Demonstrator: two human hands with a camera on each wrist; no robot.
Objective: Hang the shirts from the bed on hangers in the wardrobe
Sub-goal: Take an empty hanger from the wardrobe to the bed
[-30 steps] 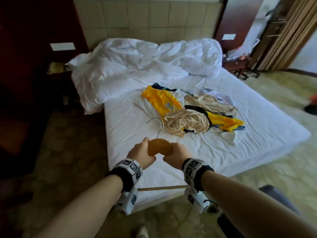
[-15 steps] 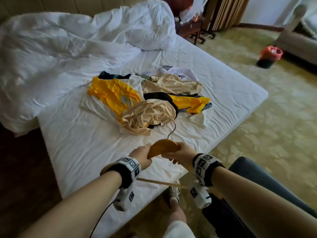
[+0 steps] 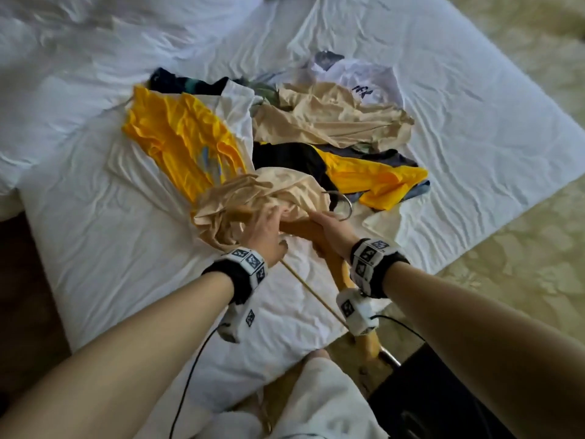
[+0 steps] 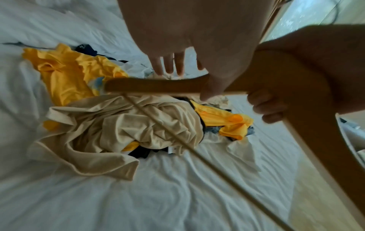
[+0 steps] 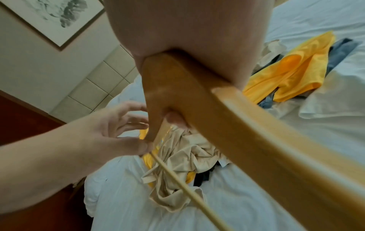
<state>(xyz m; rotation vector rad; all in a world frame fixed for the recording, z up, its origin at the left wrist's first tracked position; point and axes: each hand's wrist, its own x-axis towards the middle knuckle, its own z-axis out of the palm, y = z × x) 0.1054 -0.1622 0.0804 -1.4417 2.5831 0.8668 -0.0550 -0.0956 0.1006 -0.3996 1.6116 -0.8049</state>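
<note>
My right hand (image 3: 329,228) has its grip wrapped round the curved wooden hanger (image 5: 227,112); left hand (image 3: 269,226) is loose, fingers spread – reaching the crumpled beige shirt (image 3: 269,191) mid-frame on the bed (image 3: 474,122). Best find the collar first – then slide the hanger in.

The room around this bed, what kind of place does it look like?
Probably a hotel bedroom: a wide bed with white sheets and a crumpled white duvet, a framed ink painting above a padded wall panel, and patterned carpet.

Dark print on white shirt (image 3: 361,79): blurred, cannot be read.
</note>
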